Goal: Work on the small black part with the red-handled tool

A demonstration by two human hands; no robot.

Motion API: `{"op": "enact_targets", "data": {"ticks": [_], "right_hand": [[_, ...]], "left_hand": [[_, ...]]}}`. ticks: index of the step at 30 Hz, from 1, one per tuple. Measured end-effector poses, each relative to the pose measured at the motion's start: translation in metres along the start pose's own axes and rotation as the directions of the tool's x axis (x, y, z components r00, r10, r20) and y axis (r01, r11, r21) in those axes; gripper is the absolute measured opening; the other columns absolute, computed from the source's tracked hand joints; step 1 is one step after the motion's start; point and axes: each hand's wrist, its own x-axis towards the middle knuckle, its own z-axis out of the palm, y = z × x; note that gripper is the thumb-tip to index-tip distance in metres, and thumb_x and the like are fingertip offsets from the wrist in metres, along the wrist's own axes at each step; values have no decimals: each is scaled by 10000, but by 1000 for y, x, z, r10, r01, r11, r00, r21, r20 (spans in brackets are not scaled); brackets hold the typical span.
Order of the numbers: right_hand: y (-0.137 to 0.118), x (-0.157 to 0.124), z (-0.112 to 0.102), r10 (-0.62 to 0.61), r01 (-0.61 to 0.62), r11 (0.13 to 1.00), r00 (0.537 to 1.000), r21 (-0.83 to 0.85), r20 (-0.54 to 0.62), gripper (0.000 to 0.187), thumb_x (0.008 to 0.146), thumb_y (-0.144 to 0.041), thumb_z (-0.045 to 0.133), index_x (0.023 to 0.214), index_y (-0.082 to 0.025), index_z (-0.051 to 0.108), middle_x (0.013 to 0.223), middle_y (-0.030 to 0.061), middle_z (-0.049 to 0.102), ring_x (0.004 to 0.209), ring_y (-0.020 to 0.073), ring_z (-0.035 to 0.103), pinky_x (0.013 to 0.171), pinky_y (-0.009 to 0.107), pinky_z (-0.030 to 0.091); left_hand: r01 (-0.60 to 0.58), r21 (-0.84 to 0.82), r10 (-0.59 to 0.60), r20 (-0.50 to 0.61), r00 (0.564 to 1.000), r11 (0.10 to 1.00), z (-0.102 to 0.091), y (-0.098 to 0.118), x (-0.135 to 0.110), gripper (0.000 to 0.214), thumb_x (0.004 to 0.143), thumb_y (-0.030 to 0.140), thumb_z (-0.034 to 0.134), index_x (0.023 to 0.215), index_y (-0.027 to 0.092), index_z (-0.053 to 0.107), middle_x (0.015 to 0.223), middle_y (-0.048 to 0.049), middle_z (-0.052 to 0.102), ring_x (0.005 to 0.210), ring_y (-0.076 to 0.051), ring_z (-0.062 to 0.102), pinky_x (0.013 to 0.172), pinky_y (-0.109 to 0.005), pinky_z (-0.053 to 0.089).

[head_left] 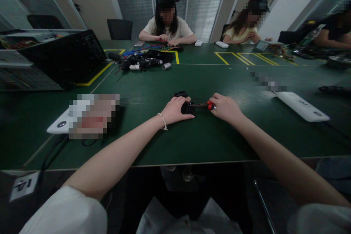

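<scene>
On the bench (197, 140), near middle, my left grip (174, 111) steadied the black part (188, 108), my right grip (226, 108) held red-handled pliers (202, 105) at its right side; work under way, done and remaining portions indeterminable.

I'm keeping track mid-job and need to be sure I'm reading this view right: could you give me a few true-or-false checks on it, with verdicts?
1. The right hand grips a red-handled tool. True.
2. The bracelet is on the right wrist. False: the bracelet is on the left wrist.
3. The left hand is on a black part. True.
4. The tabletop is white. False: the tabletop is green.
5. The tool's metal end points towards the left hand. True.
6. The big black case is at the picture's right. False: the case is at the left.
</scene>
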Motion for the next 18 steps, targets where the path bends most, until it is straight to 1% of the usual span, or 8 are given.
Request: {"op": "enact_targets", "data": {"ticks": [3,9,18], "right_hand": [[0,1,0,0,0,1000,1000,-1,5,240,790,-272,499,944,-156,642,957,97,585,715,171,545,598,294,356],[1,0,-2,-20,20,999,1000,-36,-21,238,784,-255,503,947,-148,639,969,109,588,754,189,550,623,305,354],[-1,1,-3,9,-9,1000,999,13,31,246,775,-246,509,958,-144,639,950,93,615,751,189,558,629,300,378]], "left_hand": [[0,-3,0,7,1000,1000,0,0,0,573,696,562,674,1109,182,555,1278,-82,542,1159,-295,487,995,-430,378],[18,-4,-18,9,1000,1000,-3,3,-1,565,692,550,682,1098,177,558,1263,-84,553,1161,-295,487,990,-429,385],[23,-11,-22,15,1000,1000,-4,4,-1,568,694,547,680,1103,171,557,1263,-83,557,1153,-292,490,984,-424,392]]}}
